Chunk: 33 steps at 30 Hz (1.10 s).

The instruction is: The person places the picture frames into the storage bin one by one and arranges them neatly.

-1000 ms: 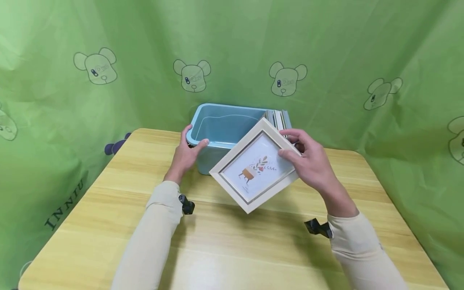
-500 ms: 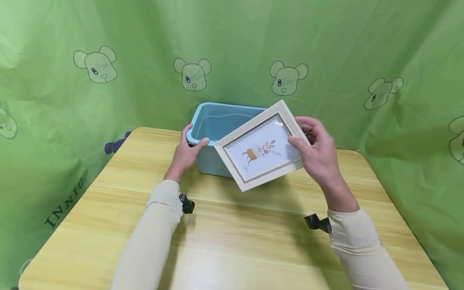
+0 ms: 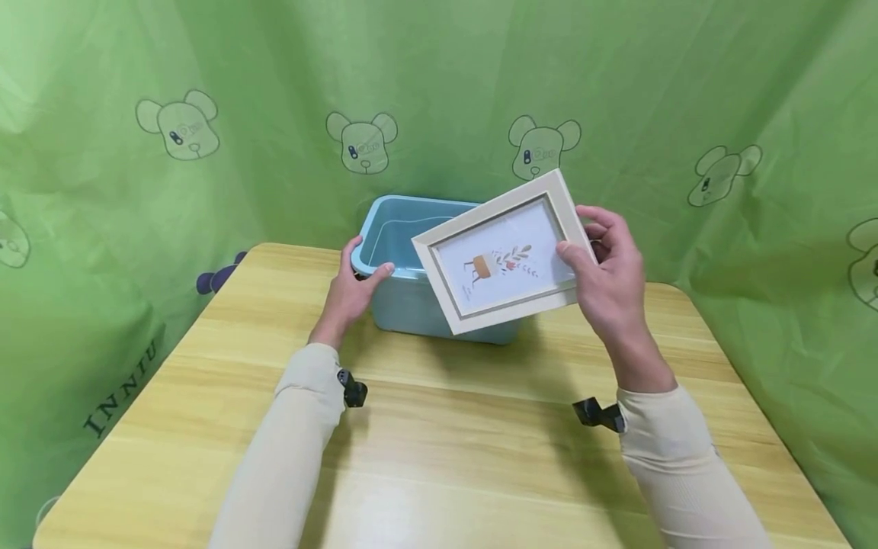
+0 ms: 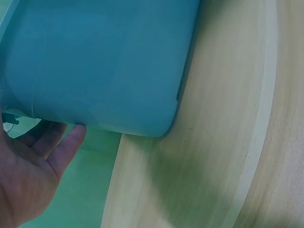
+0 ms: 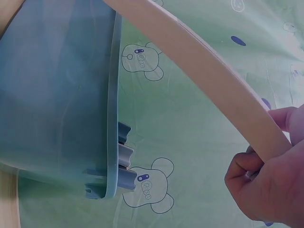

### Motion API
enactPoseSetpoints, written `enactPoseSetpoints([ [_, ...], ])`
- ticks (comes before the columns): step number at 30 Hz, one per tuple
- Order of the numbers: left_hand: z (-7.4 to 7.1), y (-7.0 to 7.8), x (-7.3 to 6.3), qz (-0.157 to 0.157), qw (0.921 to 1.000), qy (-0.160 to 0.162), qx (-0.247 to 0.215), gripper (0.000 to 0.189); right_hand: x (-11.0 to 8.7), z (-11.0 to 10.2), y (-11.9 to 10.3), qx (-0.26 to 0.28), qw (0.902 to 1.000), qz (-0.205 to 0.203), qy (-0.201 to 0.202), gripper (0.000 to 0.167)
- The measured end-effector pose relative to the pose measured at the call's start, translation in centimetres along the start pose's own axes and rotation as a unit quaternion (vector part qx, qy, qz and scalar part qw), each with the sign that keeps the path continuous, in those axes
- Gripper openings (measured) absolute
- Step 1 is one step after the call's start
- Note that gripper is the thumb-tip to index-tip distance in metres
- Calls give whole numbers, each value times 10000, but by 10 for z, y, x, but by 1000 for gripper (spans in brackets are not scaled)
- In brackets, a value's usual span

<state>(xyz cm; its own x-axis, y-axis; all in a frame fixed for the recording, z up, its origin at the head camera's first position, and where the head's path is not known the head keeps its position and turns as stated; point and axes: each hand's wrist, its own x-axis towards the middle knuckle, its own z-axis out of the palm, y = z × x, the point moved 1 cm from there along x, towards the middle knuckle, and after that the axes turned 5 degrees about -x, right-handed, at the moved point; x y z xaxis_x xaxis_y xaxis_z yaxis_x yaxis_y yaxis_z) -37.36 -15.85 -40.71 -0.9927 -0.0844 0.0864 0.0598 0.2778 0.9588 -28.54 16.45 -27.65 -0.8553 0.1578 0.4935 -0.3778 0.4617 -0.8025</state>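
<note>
A light blue plastic bin (image 3: 408, 309) stands at the back of the table. My left hand (image 3: 348, 293) grips its left front corner, thumb over the rim. In the left wrist view, fingertips (image 4: 73, 135) touch the bin's side. My right hand (image 3: 613, 278) holds a cream picture frame (image 3: 507, 263) by its right edge, tilted, in front of and above the bin's right part. The frame's print shows a plant in an orange-and-white pot with legs. In the right wrist view, slim edges of other frames (image 5: 126, 156) stick up past the bin's rim; in the head view the held frame hides them.
The wooden table (image 3: 439, 457) has rounded far corners. A green curtain (image 3: 439, 91) with bear-head drawings hangs close behind the bin and along both sides. Small black cameras (image 3: 353, 389) sit on both wrists.
My right hand has lifted the picture frame up and to the right and turned it closer to level, uncovering more of the bin's front. The left hand has stayed on the bin.
</note>
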Motion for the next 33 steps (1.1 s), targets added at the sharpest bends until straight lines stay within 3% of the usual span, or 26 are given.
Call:
enactPoseSetpoints([
  [22,2,-3,0,-10,10000,-7,-46,93,23,12,9,858,9894,-104,1171,45],
  [33,1,-2,0,-73,9999,46,-83,96,32,17,17,662,9894,-36,1296,43],
])
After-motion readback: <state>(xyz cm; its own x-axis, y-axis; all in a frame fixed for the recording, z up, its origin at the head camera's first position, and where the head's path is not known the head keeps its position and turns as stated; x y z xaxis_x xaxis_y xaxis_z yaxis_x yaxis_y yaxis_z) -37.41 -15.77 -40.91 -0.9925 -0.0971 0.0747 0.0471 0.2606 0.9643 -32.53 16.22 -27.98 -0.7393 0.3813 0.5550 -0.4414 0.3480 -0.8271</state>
